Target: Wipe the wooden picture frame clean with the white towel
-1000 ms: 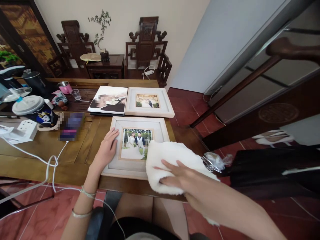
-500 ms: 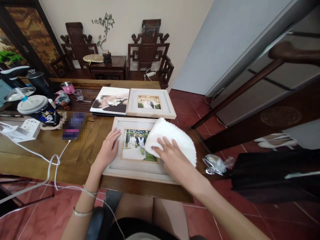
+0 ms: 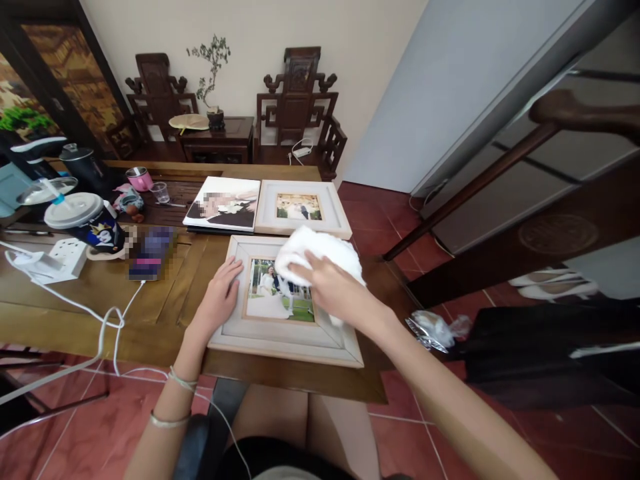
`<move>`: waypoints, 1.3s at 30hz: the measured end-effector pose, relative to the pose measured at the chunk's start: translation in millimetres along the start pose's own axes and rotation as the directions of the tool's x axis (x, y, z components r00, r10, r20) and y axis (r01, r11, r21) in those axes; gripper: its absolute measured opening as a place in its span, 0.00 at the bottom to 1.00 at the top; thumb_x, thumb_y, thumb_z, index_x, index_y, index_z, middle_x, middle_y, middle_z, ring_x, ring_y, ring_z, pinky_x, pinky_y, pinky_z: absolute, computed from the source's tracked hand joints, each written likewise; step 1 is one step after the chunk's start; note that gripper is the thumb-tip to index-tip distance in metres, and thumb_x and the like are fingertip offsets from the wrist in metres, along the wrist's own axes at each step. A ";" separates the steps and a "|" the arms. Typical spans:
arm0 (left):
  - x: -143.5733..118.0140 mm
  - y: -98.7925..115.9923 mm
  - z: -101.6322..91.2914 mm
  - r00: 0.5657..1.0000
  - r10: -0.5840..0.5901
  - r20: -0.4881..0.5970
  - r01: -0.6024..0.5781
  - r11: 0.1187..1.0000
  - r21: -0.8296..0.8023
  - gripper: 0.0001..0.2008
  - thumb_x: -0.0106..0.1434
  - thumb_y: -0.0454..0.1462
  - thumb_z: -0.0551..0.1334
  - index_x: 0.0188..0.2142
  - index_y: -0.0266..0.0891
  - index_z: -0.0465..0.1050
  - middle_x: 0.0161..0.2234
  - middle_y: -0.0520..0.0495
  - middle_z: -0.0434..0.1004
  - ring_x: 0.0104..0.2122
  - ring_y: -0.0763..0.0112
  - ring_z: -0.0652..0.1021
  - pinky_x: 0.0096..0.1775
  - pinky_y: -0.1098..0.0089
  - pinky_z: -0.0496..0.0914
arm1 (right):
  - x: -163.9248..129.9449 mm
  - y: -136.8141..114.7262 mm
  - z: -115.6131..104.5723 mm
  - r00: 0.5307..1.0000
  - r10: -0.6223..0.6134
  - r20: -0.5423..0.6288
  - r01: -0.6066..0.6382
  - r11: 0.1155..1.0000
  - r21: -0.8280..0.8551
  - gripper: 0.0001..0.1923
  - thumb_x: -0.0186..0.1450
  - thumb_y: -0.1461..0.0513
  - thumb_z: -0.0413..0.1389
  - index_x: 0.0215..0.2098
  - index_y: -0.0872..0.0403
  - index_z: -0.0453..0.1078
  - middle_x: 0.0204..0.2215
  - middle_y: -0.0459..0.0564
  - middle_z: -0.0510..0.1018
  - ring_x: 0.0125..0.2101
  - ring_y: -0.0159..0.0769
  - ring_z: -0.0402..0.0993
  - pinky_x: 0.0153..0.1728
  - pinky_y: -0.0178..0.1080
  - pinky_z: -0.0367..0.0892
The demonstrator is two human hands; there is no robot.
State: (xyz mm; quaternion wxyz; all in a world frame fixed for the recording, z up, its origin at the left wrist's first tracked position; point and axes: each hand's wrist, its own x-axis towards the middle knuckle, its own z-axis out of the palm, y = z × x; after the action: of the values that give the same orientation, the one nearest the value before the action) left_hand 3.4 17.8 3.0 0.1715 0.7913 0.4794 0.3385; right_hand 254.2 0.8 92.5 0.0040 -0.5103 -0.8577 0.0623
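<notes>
A pale wooden picture frame (image 3: 235,333) lies face up near the table's front edge, with a photo (image 3: 265,303) of two people outdoors inside it. My left hand (image 3: 219,297) rests on the frame's left border, fingers stretched out and lying flat. With my right hand (image 3: 330,287) I hold a fluffy white cloth (image 3: 330,250), bunched under the fingers and pressed on the frame's upper right part. The cloth and hand cover the photo's upper right corner and part of the right border.
Behind lie a second frame (image 3: 340,210) and a photo panel (image 3: 225,207). To the left are a phone (image 3: 153,257) on a white cable, a lidded cup (image 3: 100,227), a power strip (image 3: 70,257) and a pink mug (image 3: 139,178). A wooden chair (image 3: 500,240) stands at the right.
My right hand has moved the cloth up and left across the frame, baring its lower right corner. The cloth is more bunched. My left hand stays on the left border.
</notes>
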 end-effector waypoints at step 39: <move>-0.5 0.1 1.8 1.000 0.004 -0.021 -0.005 0.999 -0.042 0.20 0.67 0.33 0.50 0.56 0.37 0.69 0.57 0.38 0.71 0.63 0.59 0.64 0.62 0.49 0.59 | -39.5 -54.8 7.8 0.904 -0.359 0.231 0.315 0.926 0.207 0.38 0.53 0.78 0.47 0.60 0.52 0.65 0.66 0.55 0.56 0.66 0.57 0.42 0.58 0.66 0.50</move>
State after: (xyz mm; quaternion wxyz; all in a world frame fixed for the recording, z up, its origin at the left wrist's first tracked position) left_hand 4.6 17.4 1.6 0.1824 0.7851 0.4720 0.3570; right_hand 224.6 -60.5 93.1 -0.0576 -0.3390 -0.9177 0.1991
